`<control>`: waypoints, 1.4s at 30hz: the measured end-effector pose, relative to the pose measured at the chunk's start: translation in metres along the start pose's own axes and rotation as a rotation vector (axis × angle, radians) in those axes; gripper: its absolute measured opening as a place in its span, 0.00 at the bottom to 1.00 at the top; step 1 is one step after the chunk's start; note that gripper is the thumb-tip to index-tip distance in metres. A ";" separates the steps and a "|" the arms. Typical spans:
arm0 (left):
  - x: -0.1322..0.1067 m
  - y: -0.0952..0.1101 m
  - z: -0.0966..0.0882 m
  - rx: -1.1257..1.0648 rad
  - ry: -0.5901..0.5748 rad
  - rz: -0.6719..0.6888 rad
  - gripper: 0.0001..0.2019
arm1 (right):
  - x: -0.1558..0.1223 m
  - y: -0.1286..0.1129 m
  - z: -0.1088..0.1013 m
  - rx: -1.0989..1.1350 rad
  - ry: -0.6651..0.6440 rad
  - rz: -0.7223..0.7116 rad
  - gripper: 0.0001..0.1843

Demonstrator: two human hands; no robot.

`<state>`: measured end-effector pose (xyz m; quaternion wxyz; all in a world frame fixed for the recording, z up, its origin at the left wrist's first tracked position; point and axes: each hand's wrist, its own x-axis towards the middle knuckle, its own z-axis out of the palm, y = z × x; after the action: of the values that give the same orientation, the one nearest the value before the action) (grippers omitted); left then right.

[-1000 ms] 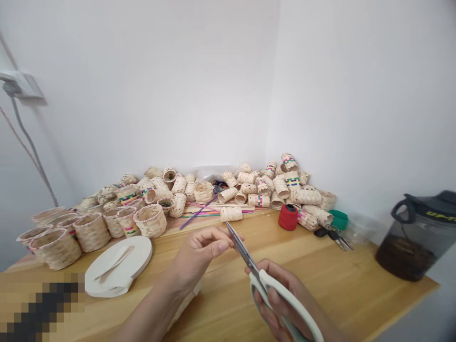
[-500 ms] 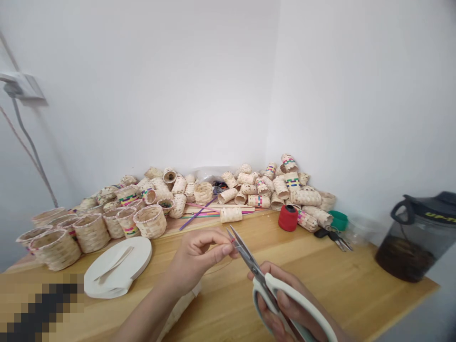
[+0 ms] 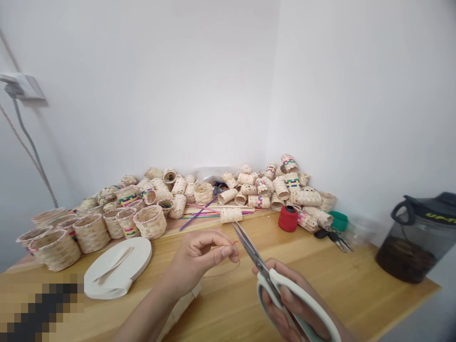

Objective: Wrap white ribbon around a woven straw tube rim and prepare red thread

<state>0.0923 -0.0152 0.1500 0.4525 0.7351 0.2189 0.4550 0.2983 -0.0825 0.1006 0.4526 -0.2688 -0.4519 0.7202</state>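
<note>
My left hand point(image 3: 204, 254) pinches a thin red thread point(image 3: 235, 243) between thumb and forefinger, above the middle of the table. A short end of the thread sticks out past the fingertips, and a fine strand loops below the hand. In my right hand point(image 3: 285, 304) is a pair of scissors point(image 3: 260, 268) with white handles, fingers through the loops. Its slightly parted blades point up and left, just right of the thread and apart from it. Under my left forearm lies a pale woven piece point(image 3: 181, 306), mostly hidden.
Small woven baskets point(image 3: 150, 222) crowd the left and back of the wooden table point(image 3: 228, 289). A roll of white ribbon point(image 3: 117, 268) lies at left. On the right are a red thread spool point(image 3: 288, 218), black-handled snips point(image 3: 335, 237), a green lid point(image 3: 339, 220) and a dark-lidded jug point(image 3: 409, 242).
The scissors have drawn back a little to the right and down, away from the left fingertips. My left hand has stayed almost still, holding the thread.
</note>
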 end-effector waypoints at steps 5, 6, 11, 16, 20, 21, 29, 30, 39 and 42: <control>0.001 -0.006 0.001 -0.141 0.057 -0.018 0.09 | 0.002 0.001 -0.008 -0.091 0.069 -0.111 0.25; 0.002 -0.008 0.002 -0.177 0.065 -0.028 0.09 | 0.003 -0.001 -0.008 -0.123 0.100 -0.170 0.25; 0.002 -0.013 0.014 -0.335 0.044 -0.149 0.10 | 0.013 -0.024 0.004 -0.333 0.360 -0.341 0.30; 0.000 -0.020 0.022 -0.377 -0.010 -0.216 0.10 | 0.026 -0.030 0.011 -0.541 0.422 -0.466 0.23; 0.000 -0.025 0.023 -0.372 -0.027 -0.226 0.10 | 0.031 -0.024 0.010 -0.579 0.393 -0.492 0.19; 0.000 -0.027 0.023 -0.370 -0.028 -0.231 0.10 | 0.031 -0.023 0.010 -0.578 0.387 -0.488 0.18; -0.001 -0.032 0.027 -0.375 -0.039 -0.267 0.11 | 0.039 -0.021 0.009 -0.552 0.335 -0.422 0.21; -0.001 -0.032 0.028 -0.368 -0.048 -0.269 0.11 | 0.039 -0.020 0.008 -0.567 0.339 -0.410 0.21; 0.008 -0.083 0.013 0.429 0.194 -0.218 0.11 | 0.025 -0.025 -0.007 -0.772 0.423 -0.331 0.21; 0.009 -0.090 0.011 0.515 0.205 -0.167 0.06 | 0.025 -0.028 -0.012 -0.879 0.406 -0.335 0.20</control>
<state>0.1145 0.0303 0.0744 0.2626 0.7554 0.4316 0.4172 0.3082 -0.0506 0.1212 0.4846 -0.4921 -0.6521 0.3127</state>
